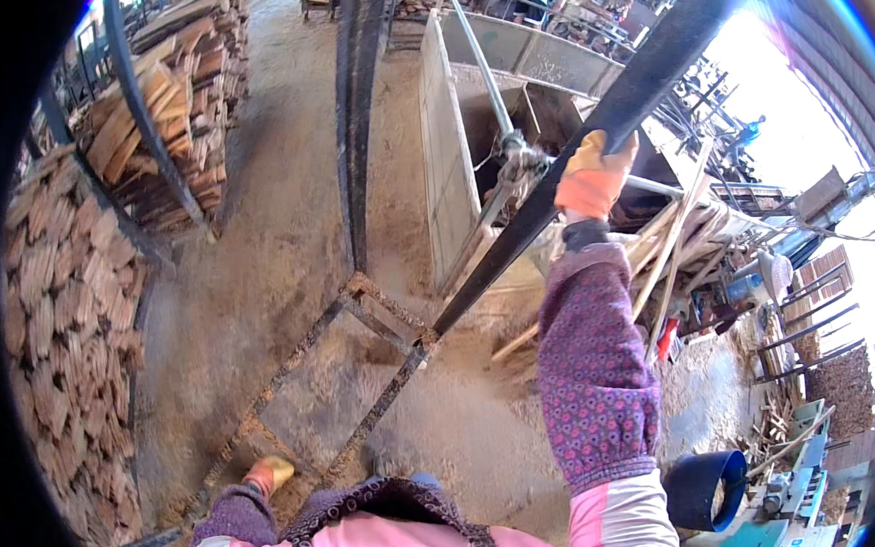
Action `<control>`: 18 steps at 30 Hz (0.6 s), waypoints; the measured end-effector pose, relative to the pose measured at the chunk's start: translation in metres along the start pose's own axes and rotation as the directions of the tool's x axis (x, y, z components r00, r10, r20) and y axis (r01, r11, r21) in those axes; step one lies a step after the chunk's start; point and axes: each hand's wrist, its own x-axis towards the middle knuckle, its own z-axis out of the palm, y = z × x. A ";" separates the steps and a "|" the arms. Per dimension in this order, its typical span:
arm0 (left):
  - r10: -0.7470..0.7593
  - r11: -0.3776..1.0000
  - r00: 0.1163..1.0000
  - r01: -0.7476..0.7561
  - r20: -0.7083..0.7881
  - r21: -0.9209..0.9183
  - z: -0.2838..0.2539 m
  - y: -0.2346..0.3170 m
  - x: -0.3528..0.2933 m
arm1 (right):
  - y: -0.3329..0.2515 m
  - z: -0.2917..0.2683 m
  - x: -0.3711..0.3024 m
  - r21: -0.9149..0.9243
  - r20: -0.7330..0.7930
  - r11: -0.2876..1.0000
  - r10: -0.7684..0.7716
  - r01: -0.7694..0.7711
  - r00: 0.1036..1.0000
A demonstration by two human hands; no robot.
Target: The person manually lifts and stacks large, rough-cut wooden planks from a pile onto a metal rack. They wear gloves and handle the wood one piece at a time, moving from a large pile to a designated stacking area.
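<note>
Metal frame (379, 409), dark, dusty at the base, noted on the floor (196, 338) directly before the person.

Head view: a ladder-like base is formed by the frame, with a left post (352, 128) and a right post (680, 58) carried at its far end. Side support for a stacked load is probably given by such posts; no load is seen on the base.

To the left of the frame, split wood (72, 366) is piled, seemingly ranked between uprights so that slumping is checked. Beyond the frame's far end, slightly right, a pale-walled bin (440, 153) is placed. Loose strips (676, 239) are leaned to the frame's right; a dark blue tub (693, 493) is set nearer the body on that same side.

Right hand (597, 173), gloved: fingers closed around the right post, well above the base; leverage and steadiness are likely gained by so high a hold. Left hand (267, 474), gloved: lowered to the near end of the base, apparently in contact. Whether its fingers are spread or clamped there cannot be told, the grasping side being hidden.
</note>
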 end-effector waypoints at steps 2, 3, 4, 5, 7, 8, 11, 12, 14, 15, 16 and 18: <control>0.084 0.992 0.995 -0.088 -0.047 -0.095 -0.021 0.093 0.040 | 0.043 0.030 0.034 0.210 0.048 0.976 0.055 -0.064 0.997; 0.084 0.990 0.993 -0.092 -0.077 -0.107 -0.027 0.138 0.062 | 0.060 0.051 0.056 0.245 0.025 0.965 0.087 -0.091 0.996; 0.076 0.989 0.992 -0.089 -0.105 -0.121 -0.032 0.179 0.081 | 0.077 0.075 0.074 0.280 0.008 0.952 0.125 -0.123 0.992; 0.094 0.992 0.989 -0.103 -0.115 -0.078 -0.037 0.210 0.095 | 0.095 0.100 0.091 0.263 0.035 0.961 0.082 -0.088 0.996; 0.112 0.993 0.992 -0.110 -0.055 0.035 -0.033 0.260 0.122 | 0.138 0.132 0.129 0.155 0.039 0.988 -0.004 -0.002 0.999; 0.119 0.990 0.992 -0.115 -0.034 0.083 -0.033 0.285 0.132 | 0.154 0.154 0.142 0.070 0.027 0.996 -0.052 0.050 0.998; 0.344 0.876 0.938 -0.311 -0.026 0.370 -0.033 0.283 0.163 | 0.172 0.223 0.191 -0.039 0.033 0.991 -0.126 0.128 0.991; 0.308 0.863 0.949 -0.311 0.074 0.399 -0.032 0.288 0.172 | 0.185 0.249 0.205 -0.024 0.052 0.995 -0.093 0.094 0.994; 0.301 0.574 0.930 -0.352 0.209 0.740 -0.034 0.327 0.188 | 0.212 0.282 0.240 0.017 0.089 0.999 -0.030 0.029 0.996; 0.298 0.385 0.917 -0.368 0.264 0.846 -0.037 0.343 0.197 | 0.247 0.314 0.259 0.002 0.037 0.983 -0.182 0.182 0.983; 0.303 0.394 0.914 -0.378 0.270 0.838 -0.042 0.354 0.196 | 0.267 0.338 0.268 -0.023 0.050 0.991 -0.132 0.133 0.990; 0.373 0.510 0.903 -0.392 0.214 0.765 -0.059 0.380 0.208 | 0.304 0.381 0.300 0.066 0.091 0.998 -0.008 0.002 0.996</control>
